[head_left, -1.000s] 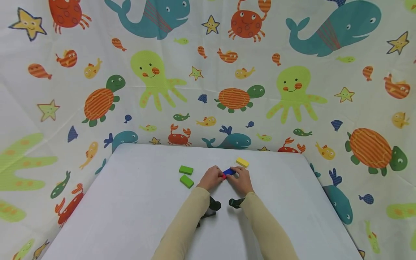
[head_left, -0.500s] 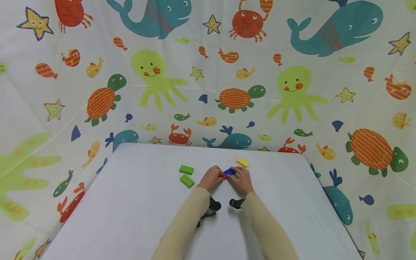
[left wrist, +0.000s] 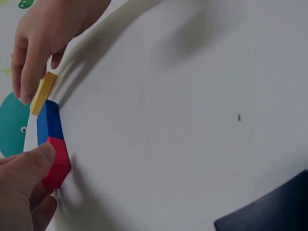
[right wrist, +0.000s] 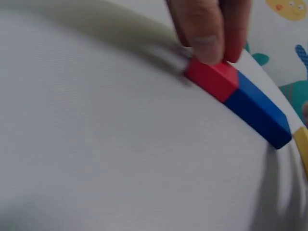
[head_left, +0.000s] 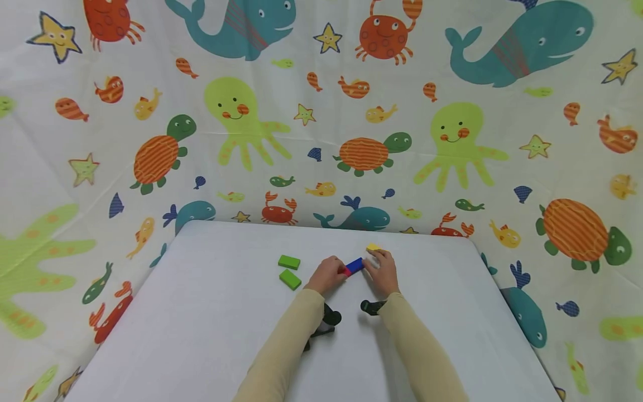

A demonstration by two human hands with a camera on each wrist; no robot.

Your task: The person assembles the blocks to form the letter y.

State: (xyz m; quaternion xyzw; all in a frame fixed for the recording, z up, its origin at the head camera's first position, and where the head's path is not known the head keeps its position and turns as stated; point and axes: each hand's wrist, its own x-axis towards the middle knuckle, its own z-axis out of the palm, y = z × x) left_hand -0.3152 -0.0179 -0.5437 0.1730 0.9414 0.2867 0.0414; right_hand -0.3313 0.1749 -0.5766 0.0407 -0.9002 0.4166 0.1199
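Pinching a red block (left wrist: 59, 161) in left hand (head_left: 326, 274), blue block (head_left: 355, 266) between the hands, right hand (head_left: 384, 273) relaxed at yellow block (left wrist: 44, 92)

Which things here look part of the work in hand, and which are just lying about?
Apparently in use:
red block, gripped by the left hand
blue block, against the red one
yellow block, by the right hand

Lying about:
far green block
near green block
both untouched

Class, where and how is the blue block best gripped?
Probably grip the blue block across its long sides near the free end, from above on the right: it's oblong, its other end meeting the red block the left hand holds.
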